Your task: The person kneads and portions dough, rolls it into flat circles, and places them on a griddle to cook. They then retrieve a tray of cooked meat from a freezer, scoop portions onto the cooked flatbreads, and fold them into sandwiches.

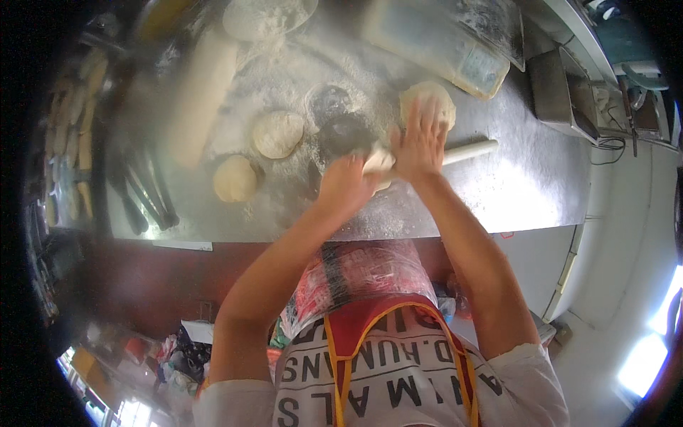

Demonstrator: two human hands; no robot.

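My left hand (pixel 349 179) is closed around a piece of pale dough (pixel 379 160) near the middle of the floured metal table. My right hand (pixel 421 147) lies flat with its fingers spread, the fingertips over a flattened round of dough (pixel 447 109) and the palm over a wooden rolling pin (pixel 472 152). The pin's far end sticks out to the right of that hand; its other end is hidden. To the left sit two round dough pieces, one floured (pixel 278 134) and one smooth (pixel 235 179). Both hands are slightly blurred.
A big roll of dough (pixel 205 101) lies at the left, below a bowl of flour (pixel 269 18). Several dark-handled tools (pixel 147 195) rest at the table's left front. A clear-lidded container (pixel 459 58) stands at the back right, with a metal box (pixel 563 96) beyond it.
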